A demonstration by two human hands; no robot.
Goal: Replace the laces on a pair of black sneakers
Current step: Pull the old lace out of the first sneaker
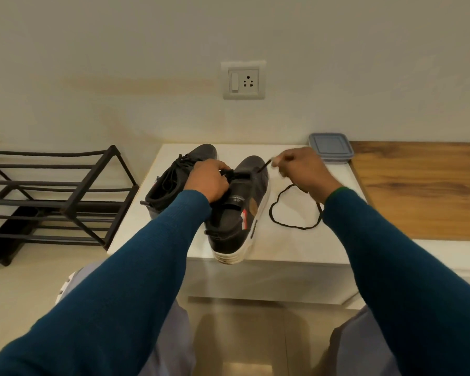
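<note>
Two forearms in dark teal sleeves (136,267) are seen reaching forward over grey-clad knees toward a white desk (296,248). A black sneaker (239,213) with a white sole is laid on the desk, toe pointing away, its heel hanging slightly over the front edge. Just right of this sneaker, a loose black lace (302,228) is spread on the desk in an open loop. The left grip (209,183) is clenched over the sneaker's tongue area, fingers curled round the material there. The right grip (301,169) is held just right of the sneaker's toe, and the lace is pinched between its fingertips near the end, with a short taut length running back to the shoe's upper. Left of the sneaker, touching or nearly so, a second black sneaker (174,183) is set, fully laced. Far left of the sneaker, a black metal shoe rack (65,194) is seen on the floor. Beyond and right of the sneaker, a grey-lidded container (330,147) is placed beside a wooden surface (418,185). Behind the sneaker, a switch and socket plate (244,80) is mounted on the wall.
</note>
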